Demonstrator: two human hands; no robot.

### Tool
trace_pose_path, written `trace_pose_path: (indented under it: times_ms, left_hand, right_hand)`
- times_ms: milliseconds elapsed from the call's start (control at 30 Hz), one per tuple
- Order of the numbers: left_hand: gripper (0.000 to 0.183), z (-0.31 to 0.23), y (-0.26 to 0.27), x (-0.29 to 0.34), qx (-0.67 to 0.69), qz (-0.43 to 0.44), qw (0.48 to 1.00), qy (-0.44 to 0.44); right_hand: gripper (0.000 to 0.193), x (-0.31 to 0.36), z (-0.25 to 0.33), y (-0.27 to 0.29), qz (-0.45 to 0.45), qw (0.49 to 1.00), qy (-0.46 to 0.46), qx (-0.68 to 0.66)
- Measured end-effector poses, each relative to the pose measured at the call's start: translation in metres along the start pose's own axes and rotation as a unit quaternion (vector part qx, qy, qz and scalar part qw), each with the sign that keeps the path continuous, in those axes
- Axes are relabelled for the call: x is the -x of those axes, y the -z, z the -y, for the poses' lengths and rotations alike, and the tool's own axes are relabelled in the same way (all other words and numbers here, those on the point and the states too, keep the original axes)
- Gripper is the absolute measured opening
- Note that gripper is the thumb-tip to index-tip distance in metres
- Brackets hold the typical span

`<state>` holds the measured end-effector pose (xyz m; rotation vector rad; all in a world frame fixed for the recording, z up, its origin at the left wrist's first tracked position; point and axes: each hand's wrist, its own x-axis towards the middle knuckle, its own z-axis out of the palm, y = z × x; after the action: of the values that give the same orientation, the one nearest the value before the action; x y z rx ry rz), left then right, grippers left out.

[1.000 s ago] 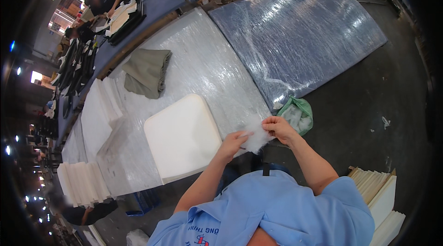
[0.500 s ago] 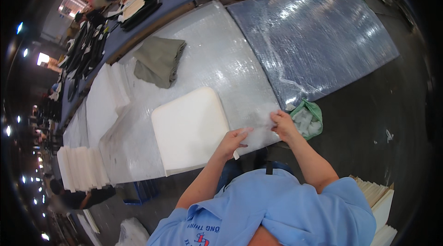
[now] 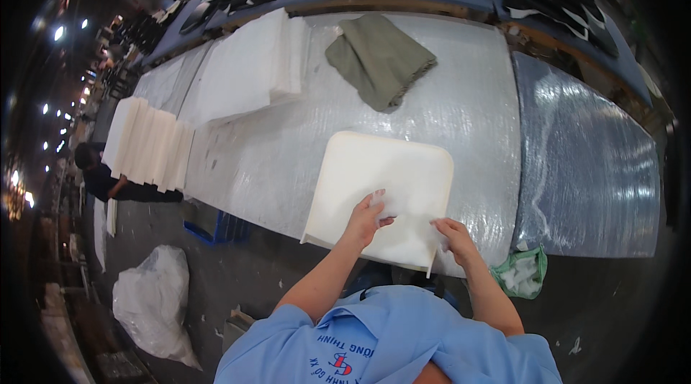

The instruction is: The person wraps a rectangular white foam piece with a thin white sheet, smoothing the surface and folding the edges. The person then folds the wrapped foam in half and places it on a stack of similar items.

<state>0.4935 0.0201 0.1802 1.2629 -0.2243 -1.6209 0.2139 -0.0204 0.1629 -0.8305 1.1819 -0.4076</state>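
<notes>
A cream foam seat pad (image 3: 360,164) with rounded far corners lies flat at the table's near edge. Over its middle, my left hand (image 3: 366,223) pinches a wispy tuft of white fibre stuffing (image 3: 386,205). My right hand (image 3: 456,238) is above the pad's right edge, fingers closed on another thin, blurry white wisp (image 3: 440,242). To the right of that hand a green bag (image 3: 538,261) full of white stuffing hangs at the table edge. A folded olive-green cloth (image 3: 378,60) lies beyond the pad.
Film-covered tabletop (image 3: 475,96) surrounds the pad; a blue film-wrapped surface (image 3: 590,168) adjoins it. White sheets (image 3: 241,67) and upright foam pieces (image 3: 147,143) stand to the left, near a person in dark clothes (image 3: 97,175). A plastic sack (image 3: 155,297) and blue crate (image 3: 216,229) are on the floor.
My view has turned, shifting the table in the picture. Both hands have gone from beside the green bag to the seat pad, and they are farther apart, each with white stuffing.
</notes>
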Motion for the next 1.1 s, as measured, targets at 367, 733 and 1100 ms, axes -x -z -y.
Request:
trace_pose_path:
  times_ms: [367, 733, 1100]
  left_hand:
    - [0.051, -0.084, 0.089, -0.043, 0.022, -0.009, 1.0, -0.002]
    - [0.061, -0.128, 0.178, -0.081, -0.14, -0.04, 0.988, 0.057]
    - [0.018, -0.136, 0.166, -0.127, -0.092, -0.001, 0.996, 0.022]
  right_hand:
    - [0.017, -0.143, 0.091, -0.178, 0.012, 0.996, 0.054, 0.068]
    - [0.015, -0.181, 0.132, -0.2, 0.109, 0.961, 0.088, 0.238]
    - [0.019, -0.208, 0.135, -0.204, 0.074, 0.939, 0.096, 0.322]
